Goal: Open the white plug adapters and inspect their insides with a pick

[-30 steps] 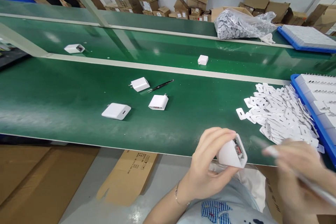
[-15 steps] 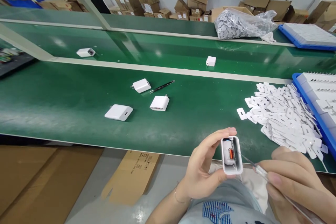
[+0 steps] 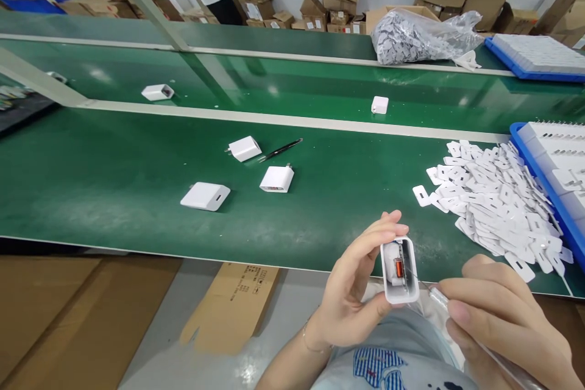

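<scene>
The left hand (image 3: 354, 283) holds a white charger housing (image 3: 400, 269) just past the near edge of the green desk (image 3: 114, 183), above the person's lap. Its fingers are clamped on the housing, thumb underneath and the others curled over the top. The open end faces the camera and shows an orange port inside.

The right hand (image 3: 498, 317) pinches a thin clear-handled tool (image 3: 439, 295), fingers closed tight round it. The tool may be a fine screwdriver or a probe; the tip is too thin to tell. Its point reaches the right side of the housing's opening.

Three more white pieces lie apart further out on the desk: a flat adapter (image 3: 205, 196), a charger with prongs (image 3: 276, 179) and another charger (image 3: 244, 148), which has a black pen (image 3: 280, 149) just beside it. To the right, a loose pile of small white plastic plates (image 3: 493, 201) spreads up against a blue tray (image 3: 518, 134).

On the conveyor belt (image 3: 297, 82) beyond the pale divider ride an open white shell (image 3: 158, 92) and a small white cube (image 3: 379, 105), well apart. A clear bag of white parts (image 3: 420, 36) sits on the far side, with cardboard boxes (image 3: 338, 0) stacked along the wall.
</scene>
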Available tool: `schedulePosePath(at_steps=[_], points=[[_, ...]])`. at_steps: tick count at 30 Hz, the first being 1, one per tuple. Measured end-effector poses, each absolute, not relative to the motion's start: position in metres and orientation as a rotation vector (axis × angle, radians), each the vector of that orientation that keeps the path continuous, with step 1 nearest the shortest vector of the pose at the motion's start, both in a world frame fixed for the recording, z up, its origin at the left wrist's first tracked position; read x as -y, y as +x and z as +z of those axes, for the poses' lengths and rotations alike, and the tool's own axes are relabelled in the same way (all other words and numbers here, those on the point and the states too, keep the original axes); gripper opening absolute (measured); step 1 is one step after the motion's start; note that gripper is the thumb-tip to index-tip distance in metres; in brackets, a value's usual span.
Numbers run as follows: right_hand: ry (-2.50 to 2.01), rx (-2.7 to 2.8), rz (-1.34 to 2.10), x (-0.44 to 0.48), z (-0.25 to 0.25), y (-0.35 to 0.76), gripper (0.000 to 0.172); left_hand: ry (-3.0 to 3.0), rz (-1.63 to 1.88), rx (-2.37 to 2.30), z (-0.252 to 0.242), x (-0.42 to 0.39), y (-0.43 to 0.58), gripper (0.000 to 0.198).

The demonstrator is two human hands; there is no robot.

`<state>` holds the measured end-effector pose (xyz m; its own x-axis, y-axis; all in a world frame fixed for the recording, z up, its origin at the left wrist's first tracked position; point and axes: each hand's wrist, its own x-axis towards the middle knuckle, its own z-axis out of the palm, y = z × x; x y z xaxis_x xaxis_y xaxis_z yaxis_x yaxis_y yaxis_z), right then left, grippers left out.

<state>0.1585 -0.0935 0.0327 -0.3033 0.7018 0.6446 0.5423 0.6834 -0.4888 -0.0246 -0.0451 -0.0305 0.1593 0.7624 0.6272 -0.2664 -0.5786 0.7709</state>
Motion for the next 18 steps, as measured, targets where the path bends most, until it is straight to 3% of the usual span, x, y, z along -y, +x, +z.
schedulePosePath(at_steps=[12, 18], points=[[-0.676, 2.07, 0.312, 0.061, 0.025, 0.182, 0.033, 1.827, 1.587, -0.615, -0.028, 0.038, -0.026, 0.06], [-0.815, 1.789, 0.318, 0.071, 0.019, 0.159, 0.036, 1.883, 1.594, -0.641, -0.027, 0.039, -0.027, 0.059]])
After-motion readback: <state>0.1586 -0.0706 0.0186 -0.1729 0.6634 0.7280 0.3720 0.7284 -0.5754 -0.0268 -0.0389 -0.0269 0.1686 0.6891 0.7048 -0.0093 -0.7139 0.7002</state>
